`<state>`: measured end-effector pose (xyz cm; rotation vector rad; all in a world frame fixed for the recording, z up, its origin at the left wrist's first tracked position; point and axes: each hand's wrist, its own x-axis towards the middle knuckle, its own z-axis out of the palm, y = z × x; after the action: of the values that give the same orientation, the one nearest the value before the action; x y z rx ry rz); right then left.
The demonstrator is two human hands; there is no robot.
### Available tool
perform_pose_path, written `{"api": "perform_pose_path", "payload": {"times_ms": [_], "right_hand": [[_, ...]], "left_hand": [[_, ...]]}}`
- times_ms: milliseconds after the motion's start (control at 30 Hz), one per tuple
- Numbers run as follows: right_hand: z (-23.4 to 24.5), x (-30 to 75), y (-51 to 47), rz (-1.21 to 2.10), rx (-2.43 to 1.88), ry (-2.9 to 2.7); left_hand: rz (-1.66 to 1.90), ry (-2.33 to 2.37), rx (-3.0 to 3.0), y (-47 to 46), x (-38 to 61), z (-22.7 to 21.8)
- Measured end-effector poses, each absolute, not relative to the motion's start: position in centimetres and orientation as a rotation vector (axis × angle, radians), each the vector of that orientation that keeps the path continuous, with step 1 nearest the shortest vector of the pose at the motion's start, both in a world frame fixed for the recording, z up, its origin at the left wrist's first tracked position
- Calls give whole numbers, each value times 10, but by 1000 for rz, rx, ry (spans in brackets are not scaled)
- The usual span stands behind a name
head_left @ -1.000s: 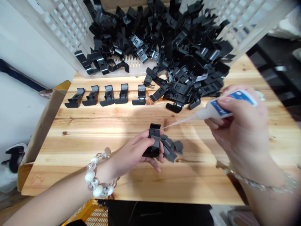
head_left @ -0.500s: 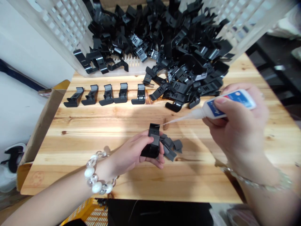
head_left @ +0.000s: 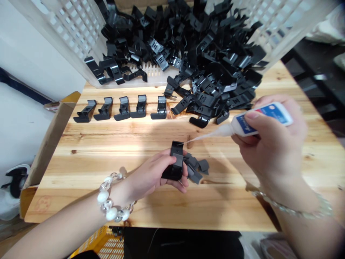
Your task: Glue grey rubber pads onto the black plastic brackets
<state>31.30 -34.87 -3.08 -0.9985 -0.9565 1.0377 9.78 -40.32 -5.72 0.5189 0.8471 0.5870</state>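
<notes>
My left hand (head_left: 152,176) is closed around a black plastic clip (head_left: 175,162), holding it upright just above the wooden table (head_left: 113,147). My right hand (head_left: 272,144) grips a white glue bottle with a blue label (head_left: 258,118). The bottle's long thin nozzle (head_left: 205,136) points left, and its tip reaches the top edge of the clip. A few small grey pads (head_left: 196,168) lie on the table right beside the clip.
Several black clips stand in a row (head_left: 122,108) at the back left of the table. A tipped white lattice crate (head_left: 81,39) spills a big pile of black clips (head_left: 205,72) onto the back. A cardboard box (head_left: 48,144) sits at the left edge.
The glue bottle has lifted slightly and its nozzle tip has stayed at the clip's top. My left hand has barely shifted.
</notes>
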Motion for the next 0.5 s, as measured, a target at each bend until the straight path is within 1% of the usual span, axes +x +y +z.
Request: {"api": "perform_pose_path", "payload": {"times_ms": [200, 500], "right_hand": [[-30, 315, -348, 1059, -993, -955], [-31, 317, -339, 1402, -1045, -693]], "left_hand": [[606, 842, 519, -402, 99, -57], [662, 870, 554, -405, 98, -52]]}}
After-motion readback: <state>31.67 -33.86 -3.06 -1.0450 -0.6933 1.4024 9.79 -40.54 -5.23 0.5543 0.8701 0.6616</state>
